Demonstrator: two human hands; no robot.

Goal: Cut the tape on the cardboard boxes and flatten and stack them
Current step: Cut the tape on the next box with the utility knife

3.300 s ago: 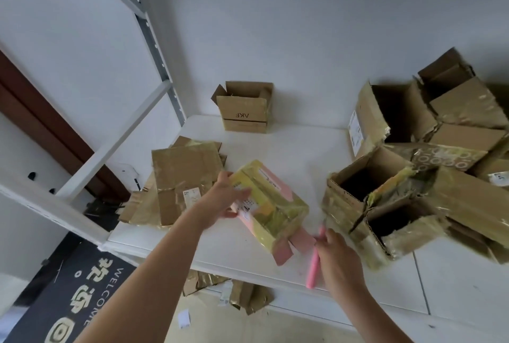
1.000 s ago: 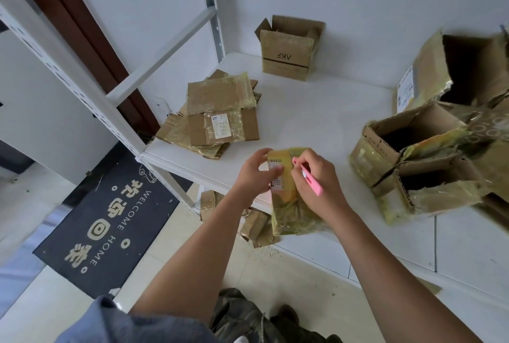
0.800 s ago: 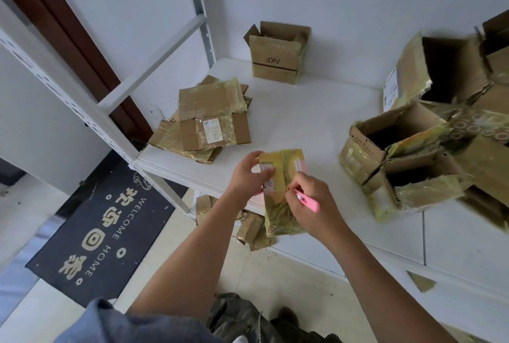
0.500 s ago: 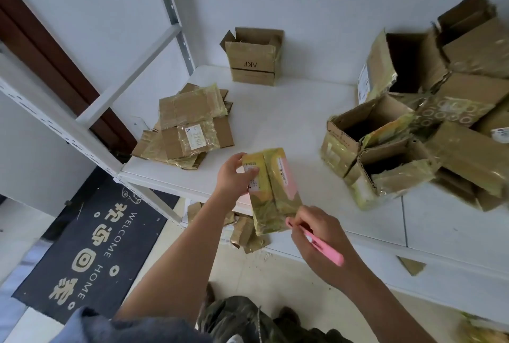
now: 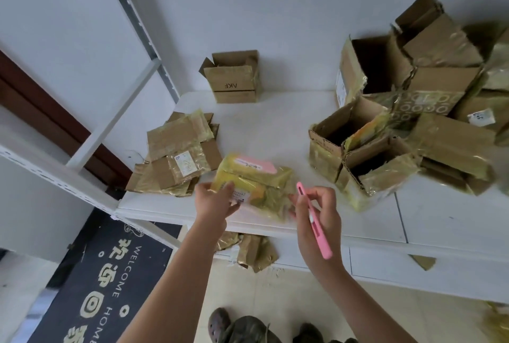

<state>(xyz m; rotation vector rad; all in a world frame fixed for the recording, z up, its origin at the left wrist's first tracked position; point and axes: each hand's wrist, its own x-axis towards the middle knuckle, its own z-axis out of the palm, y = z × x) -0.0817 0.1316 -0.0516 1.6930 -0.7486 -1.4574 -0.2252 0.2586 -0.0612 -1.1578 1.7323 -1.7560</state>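
Note:
A small yellow-taped cardboard box (image 5: 256, 180) with a pink label lies on its side at the front edge of the white shelf (image 5: 278, 125). My left hand (image 5: 216, 200) grips its left end. My right hand (image 5: 316, 213) holds a pink utility knife (image 5: 316, 228) by its upper part, tip up, just right of the box; its fingertips are at the box's blurred right end. A stack of flattened boxes (image 5: 179, 154) lies at the shelf's left. A heap of opened, taped boxes (image 5: 399, 127) fills the right.
A small open brown box (image 5: 234, 78) stands at the back against the white wall. A slanted white shelf brace (image 5: 115, 119) rises on the left. Cardboard scraps (image 5: 253, 251) lie below the shelf edge, above a dark welcome mat (image 5: 102, 282). Shoes (image 5: 220, 323) show at the bottom.
The box has turned from upright to lying on its side on the shelf edge. My right hand with the knife rose from the box's lower end to its right end.

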